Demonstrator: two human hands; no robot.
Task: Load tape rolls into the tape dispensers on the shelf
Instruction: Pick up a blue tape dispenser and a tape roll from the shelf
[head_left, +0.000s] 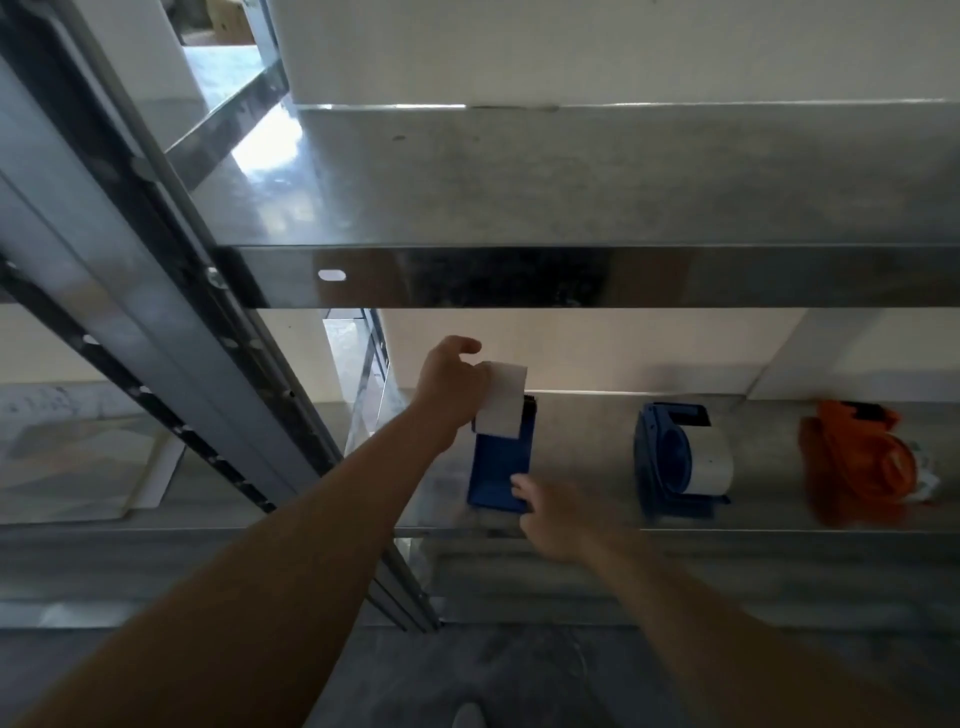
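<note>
The head camera looks down on a metal shelf (587, 457) that carries 3 dispensers in a row. At the left end of the row, the left hand (451, 382) holds a white tape roll (503, 400) against the far end of a blue dispenser (501, 467). Its thumb is raised and its fingers are hidden behind the roll. The right hand (553, 514) touches the near end of that dispenser by the shelf's front edge. It is blurred, so I cannot tell whether it grips or only steadies. In the middle of the shelf, a second blue dispenser (670, 462) already carries a white roll, and an orange dispenser (852, 462) toward the right end seems loaded too. The step in hand looks like seating the roll in the last unloaded dispenser. The next move probably calls for lining the roll's core up with the hub and pressing it on while the right hand keeps the body from sliding.
</note>
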